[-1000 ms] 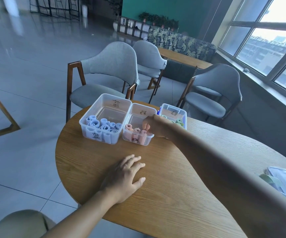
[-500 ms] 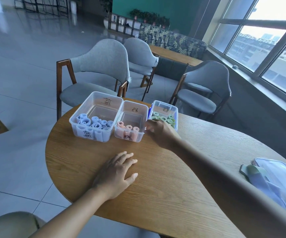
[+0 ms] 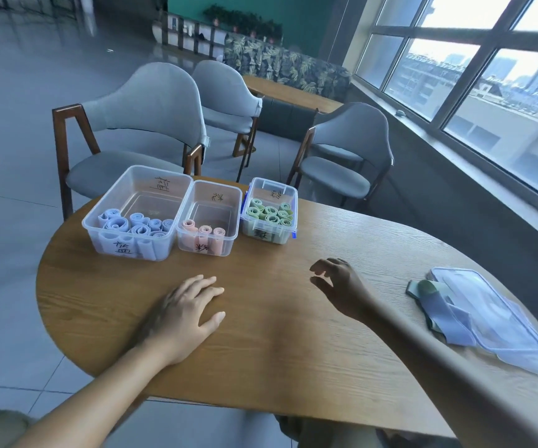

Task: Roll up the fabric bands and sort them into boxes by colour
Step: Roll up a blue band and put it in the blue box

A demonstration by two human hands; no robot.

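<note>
Three clear plastic boxes stand in a row at the table's far left. The left box [image 3: 99, 218] holds several blue rolls [image 3: 138, 226], the middle box [image 3: 235, 202] three pink rolls [image 3: 203, 231], the right box [image 3: 290, 192] several green rolls [image 3: 270, 213]. Loose unrolled bands [image 3: 435, 302], green and blue, lie at the right, partly under a clear lid [image 3: 500, 321]. My left hand [image 3: 185, 313] rests flat on the wood, fingers spread. My right hand [image 3: 342, 286] hovers mid-table with fingers loosely curled and holds nothing.
The round wooden table [image 3: 277, 344] drops off at its near and left edges. Three grey upholstered chairs [image 3: 144, 124] stand behind the boxes. A second table and a patterned sofa sit farther back, and a window wall runs along the right.
My right hand has let go of a pink roll in the middle box and drawn back toward me and to the right. The view has swung right. My left hand stays put.
</note>
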